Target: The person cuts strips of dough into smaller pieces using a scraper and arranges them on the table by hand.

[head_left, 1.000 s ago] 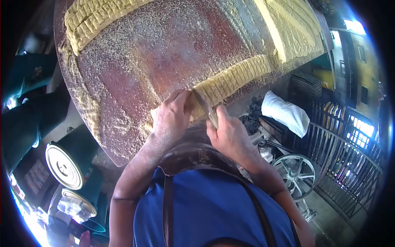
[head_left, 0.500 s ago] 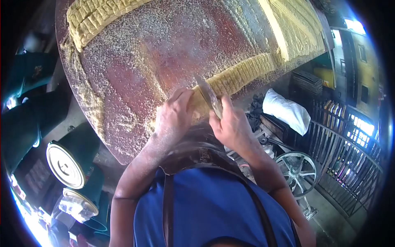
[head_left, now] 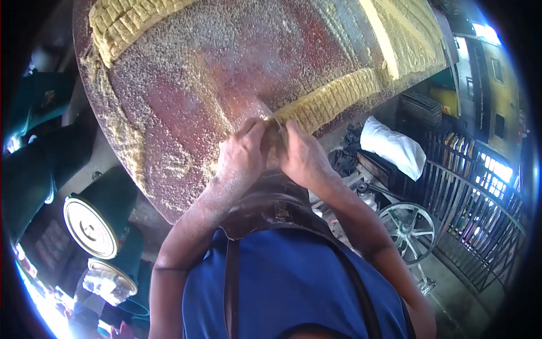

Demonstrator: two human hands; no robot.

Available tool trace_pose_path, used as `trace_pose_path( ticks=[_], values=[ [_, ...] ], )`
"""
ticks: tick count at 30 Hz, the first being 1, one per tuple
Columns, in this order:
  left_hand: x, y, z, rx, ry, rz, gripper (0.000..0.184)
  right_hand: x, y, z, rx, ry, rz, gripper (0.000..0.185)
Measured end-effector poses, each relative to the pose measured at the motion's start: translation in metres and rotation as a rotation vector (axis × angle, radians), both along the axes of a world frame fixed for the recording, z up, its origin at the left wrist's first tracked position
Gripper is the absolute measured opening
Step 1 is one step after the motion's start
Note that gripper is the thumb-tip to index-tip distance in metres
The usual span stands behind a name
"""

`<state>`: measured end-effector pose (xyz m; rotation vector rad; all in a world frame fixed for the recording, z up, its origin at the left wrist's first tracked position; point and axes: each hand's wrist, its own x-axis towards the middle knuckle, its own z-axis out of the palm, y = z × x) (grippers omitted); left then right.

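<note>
Clasping a knife (head_left: 279, 123), the right hand (head_left: 304, 157) has its grip wrapped firmly around it, hiding much of it. Just beside it, the left hand (head_left: 243, 151) bends its fingers down at the left end of a yellowish dough strip (head_left: 330, 103); I cannot tell whether that grip pinches the strip or only rests on it. Scored crosswise, the strip runs from the hands rightward along the near edge of the worktop (head_left: 175, 104), whose reddish surface is dusted with pale crumbs (head_left: 130, 150). Farther out, a scored block (head_left: 132, 22) lies at the upper left and a broad yellowish slab (head_left: 415, 42) at the upper right. Beyond the worktop's edge, a white sack (head_left: 392, 148) and a spoked wheel (head_left: 407, 233) are to the right, a round pale lid (head_left: 90, 227) to the left.
</note>
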<state>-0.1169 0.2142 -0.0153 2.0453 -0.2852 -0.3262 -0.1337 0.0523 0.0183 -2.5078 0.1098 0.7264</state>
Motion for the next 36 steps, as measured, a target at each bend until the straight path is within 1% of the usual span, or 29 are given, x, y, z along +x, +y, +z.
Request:
trace_pose_path(
  ticks=[1, 3, 5, 7, 8, 9, 11, 15, 17, 18, 20, 21, 23, 24, 26, 28, 30, 31, 33, 34, 36],
  values=[
    [0.003, 0.002, 0.0, -0.001, -0.021, 0.005, 0.029, 0.002, -0.003, 0.008, -0.001, -0.021, 0.005, 0.035],
    [-0.004, 0.009, -0.001, 0.011, -0.022, 0.011, 0.032, -0.011, -0.004, 0.033, 0.076, -0.079, -0.066, 0.034],
    [-0.006, 0.011, -0.003, 0.042, -0.007, -0.009, 0.034, -0.022, -0.002, 0.04, 0.112, -0.128, -0.077, 0.035],
    [-0.004, 0.011, -0.003, 0.009, -0.065, -0.039, 0.027, -0.032, 0.003, 0.04, 0.018, -0.08, 0.004, 0.035],
    [-0.003, 0.011, -0.003, 0.005, -0.066, -0.039, 0.027, -0.035, 0.005, 0.041, -0.026, -0.036, 0.006, 0.035],
    [-0.004, 0.012, -0.003, -0.004, -0.07, -0.034, 0.028, -0.036, 0.006, 0.048, -0.027, -0.033, 0.007, 0.035],
    [-0.005, 0.013, -0.003, -0.007, -0.061, -0.025, 0.028, -0.034, 0.006, 0.062, 0.039, 0.097, -0.062, 0.034],
    [-0.004, 0.013, -0.01, 0.014, 0.045, -0.016, 0.025, -0.017, 0.021, 0.014, 0.056, 0.106, -0.048, 0.034],
    [-0.004, 0.014, -0.008, 0.044, 0.045, -0.009, 0.023, -0.012, 0.029, -0.012, -0.071, 0.026, -0.021, 0.034],
    [-0.004, 0.013, -0.007, 0.024, 0.027, 0.001, 0.024, -0.011, 0.026, -0.012, -0.06, 0.01, -0.021, 0.034],
    [-0.008, 0.009, -0.009, -0.002, -0.012, 0.029, 0.027, -0.009, 0.012, -0.008, 0.052, 0.066, -0.025, 0.042],
    [-0.006, 0.009, -0.006, 0.006, -0.031, 0.04, 0.027, -0.01, 0.007, -0.005, 0.061, 0.048, -0.013, 0.042],
    [-0.007, 0.011, -0.005, 0.029, 0.012, 0.002, 0.029, -0.03, 0.002, 0.003, 0.159, -0.342, 0.095, 0.054],
    [-0.006, 0.011, -0.002, 0.031, -0.005, 0.0, 0.031, -0.037, 0.001, 0.003, 0.159, -0.391, 0.112, 0.059],
    [-0.006, 0.012, -0.005, 0.025, 0.011, 0.002, 0.032, -0.04, 0.004, -0.008, 0.135, -0.335, 0.089, 0.057],
    [-0.008, 0.015, -0.004, -0.005, 0.012, -0.024, 0.037, -0.039, 0.009, -0.005, 0.096, -0.293, 0.049, 0.054],
    [-0.011, 0.015, -0.007, 0.025, -0.048, 0.0, 0.036, -0.026, 0.011, 0.009, -0.013, -0.133, 0.075, 0.05],
    [-0.012, 0.015, -0.009, 0.06, -0.094, 0.029, 0.036, -0.024, 0.01, 0.016, -0.02, -0.141, 0.073, 0.05],
    [-0.015, 0.019, -0.009, 0.089, -0.088, 0.019, 0.035, -0.033, 0.005, 0.032, 0.076, -0.204, 0.045, 0.046],
    [-0.014, 0.022, -0.009, 0.122, -0.089, 0.015, 0.034, -0.038, 0.007, 0.04, 0.111, -0.233, 0.022, 0.048],
    [-0.015, 0.023, -0.009, 0.102, -0.063, 0.002, 0.033, -0.054, 0.011, 0.038, 0.083, -0.274, 0.026, 0.048]
  ],
)
